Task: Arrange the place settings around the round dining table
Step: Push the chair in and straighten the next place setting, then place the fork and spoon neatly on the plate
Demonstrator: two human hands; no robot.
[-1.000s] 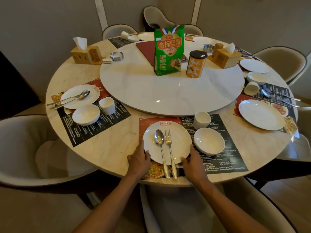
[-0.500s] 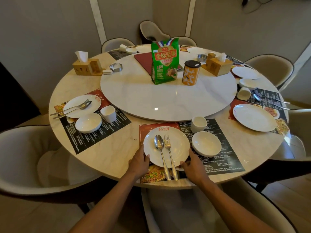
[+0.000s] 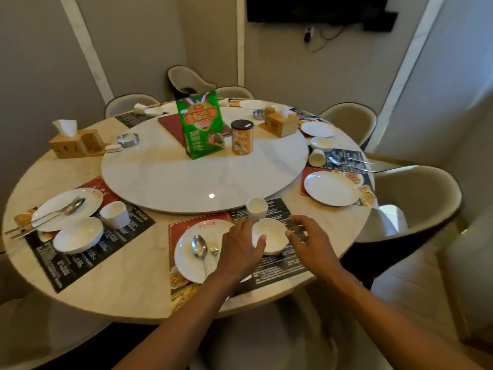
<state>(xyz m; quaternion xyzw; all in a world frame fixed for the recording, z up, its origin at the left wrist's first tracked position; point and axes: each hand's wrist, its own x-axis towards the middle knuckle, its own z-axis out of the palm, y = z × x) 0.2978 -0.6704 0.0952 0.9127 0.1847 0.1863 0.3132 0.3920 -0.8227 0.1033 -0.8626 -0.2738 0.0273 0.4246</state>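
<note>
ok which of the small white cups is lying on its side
The cup at the right-hand setting, beside the spoon and fork near the turntable edge. The cup by the hands and the left cup stand upright.

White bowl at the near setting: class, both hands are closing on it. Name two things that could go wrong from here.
1. The left hand reaches over the white plate; its wrist might knock the steel spoon there.
2. The small white cup stands just behind the white bowl; pushing the bowl forward could tip it.
</note>
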